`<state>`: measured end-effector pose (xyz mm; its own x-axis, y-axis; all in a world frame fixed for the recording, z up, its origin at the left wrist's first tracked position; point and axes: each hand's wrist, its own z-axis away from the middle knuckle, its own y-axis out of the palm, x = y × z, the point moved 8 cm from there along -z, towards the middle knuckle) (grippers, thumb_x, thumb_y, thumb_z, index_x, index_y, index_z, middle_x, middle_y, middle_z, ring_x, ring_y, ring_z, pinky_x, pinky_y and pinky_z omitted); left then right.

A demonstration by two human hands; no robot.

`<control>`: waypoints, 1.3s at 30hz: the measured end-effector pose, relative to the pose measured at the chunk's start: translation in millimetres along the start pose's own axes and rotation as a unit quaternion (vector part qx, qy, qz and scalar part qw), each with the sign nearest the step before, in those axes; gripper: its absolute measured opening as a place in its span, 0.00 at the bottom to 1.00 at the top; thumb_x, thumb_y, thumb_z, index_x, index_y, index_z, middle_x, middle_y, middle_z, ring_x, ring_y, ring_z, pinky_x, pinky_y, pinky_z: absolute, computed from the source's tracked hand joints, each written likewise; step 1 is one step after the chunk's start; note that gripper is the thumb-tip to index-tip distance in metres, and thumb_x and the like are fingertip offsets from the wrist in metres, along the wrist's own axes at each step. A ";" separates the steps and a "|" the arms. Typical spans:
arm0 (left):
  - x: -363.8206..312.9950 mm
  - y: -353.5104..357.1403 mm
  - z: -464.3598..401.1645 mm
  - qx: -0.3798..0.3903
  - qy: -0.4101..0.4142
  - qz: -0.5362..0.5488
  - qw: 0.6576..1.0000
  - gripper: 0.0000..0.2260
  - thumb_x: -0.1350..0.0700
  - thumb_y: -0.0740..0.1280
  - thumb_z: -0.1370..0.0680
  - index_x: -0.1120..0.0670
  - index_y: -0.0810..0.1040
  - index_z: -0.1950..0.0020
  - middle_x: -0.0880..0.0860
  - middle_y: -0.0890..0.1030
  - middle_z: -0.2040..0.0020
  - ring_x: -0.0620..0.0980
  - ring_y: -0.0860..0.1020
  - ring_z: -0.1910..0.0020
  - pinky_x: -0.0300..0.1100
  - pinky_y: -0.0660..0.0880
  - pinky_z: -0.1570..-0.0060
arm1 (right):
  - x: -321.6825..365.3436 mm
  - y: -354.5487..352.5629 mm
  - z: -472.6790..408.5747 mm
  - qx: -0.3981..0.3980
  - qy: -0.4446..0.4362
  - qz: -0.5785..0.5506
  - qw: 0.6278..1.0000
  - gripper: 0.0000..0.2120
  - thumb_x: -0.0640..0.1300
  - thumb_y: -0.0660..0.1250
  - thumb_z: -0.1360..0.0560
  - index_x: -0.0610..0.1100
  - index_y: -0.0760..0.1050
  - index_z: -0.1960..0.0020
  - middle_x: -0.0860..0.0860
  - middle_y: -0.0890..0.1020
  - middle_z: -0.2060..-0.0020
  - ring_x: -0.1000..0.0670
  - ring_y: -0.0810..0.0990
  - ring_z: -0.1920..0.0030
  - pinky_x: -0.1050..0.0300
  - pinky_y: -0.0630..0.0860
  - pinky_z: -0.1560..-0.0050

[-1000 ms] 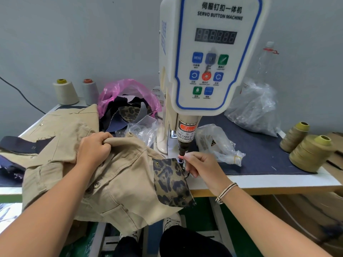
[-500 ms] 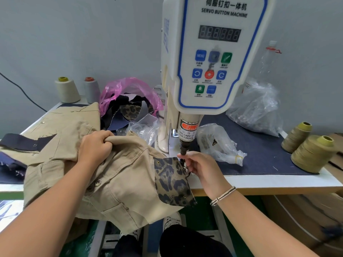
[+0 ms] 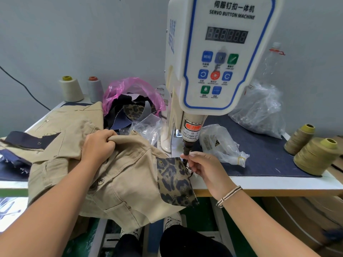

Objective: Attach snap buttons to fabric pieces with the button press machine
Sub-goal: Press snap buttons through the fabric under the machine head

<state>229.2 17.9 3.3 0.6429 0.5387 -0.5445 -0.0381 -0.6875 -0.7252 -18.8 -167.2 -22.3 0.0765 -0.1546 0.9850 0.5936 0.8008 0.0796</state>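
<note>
Both hands' grips unchanged since earlier.

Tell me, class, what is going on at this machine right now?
A person is setting a tan garment under the servo button machine. The left hand grips a bunched fold of it. The right hand pinches the corner of the leopard-print flap just below the press head.
</note>
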 end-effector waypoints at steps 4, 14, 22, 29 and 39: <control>3.9 2.8 -1.8 0.018 -0.002 0.035 0.999 0.14 0.57 0.57 0.38 0.53 0.80 0.60 0.52 0.79 0.62 0.56 0.74 0.55 0.48 0.69 0.52 | 1.8 1.6 0.0 0.001 -0.021 0.007 1.000 0.09 0.37 0.63 0.24 0.43 0.82 0.57 0.53 0.73 0.74 0.55 0.68 0.72 0.64 0.64 0.68; 5.5 4.3 -2.6 0.022 0.008 0.035 0.999 0.13 0.57 0.57 0.38 0.52 0.79 0.62 0.52 0.80 0.62 0.57 0.75 0.55 0.49 0.70 0.51 | 2.6 3.6 -4.2 0.025 -0.049 0.060 0.997 0.09 0.42 0.60 0.21 0.43 0.77 0.56 0.54 0.71 0.74 0.57 0.67 0.73 0.67 0.66 0.70; 4.9 4.1 -2.3 0.021 0.011 0.034 0.999 0.13 0.57 0.57 0.38 0.52 0.80 0.62 0.52 0.80 0.62 0.57 0.75 0.55 0.49 0.70 0.51 | 7.0 2.4 0.0 0.015 -0.082 0.087 0.993 0.09 0.41 0.65 0.23 0.46 0.81 0.60 0.54 0.73 0.75 0.58 0.70 0.72 0.68 0.68 0.71; 2.4 2.6 -2.0 0.014 0.012 0.022 1.000 0.15 0.57 0.57 0.38 0.55 0.81 0.59 0.54 0.81 0.60 0.57 0.76 0.55 0.49 0.70 0.52 | 7.1 4.5 1.9 0.018 -0.078 0.069 0.994 0.11 0.43 0.66 0.24 0.50 0.83 0.62 0.55 0.73 0.76 0.60 0.70 0.73 0.69 0.68 0.70; 3.0 4.4 -3.4 0.020 0.024 0.022 0.999 0.15 0.57 0.57 0.38 0.56 0.82 0.60 0.53 0.81 0.59 0.57 0.76 0.55 0.49 0.70 0.51 | 9.7 2.8 4.6 0.024 -0.077 0.060 0.995 0.11 0.36 0.63 0.23 0.46 0.83 0.56 0.57 0.72 0.75 0.61 0.69 0.71 0.70 0.70 0.66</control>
<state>233.6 14.9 0.0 0.6764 0.4829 -0.5561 -0.0978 -0.6895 -0.7177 -20.1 -163.7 -11.9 0.0182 0.0320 0.9993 0.5488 0.8351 -0.0367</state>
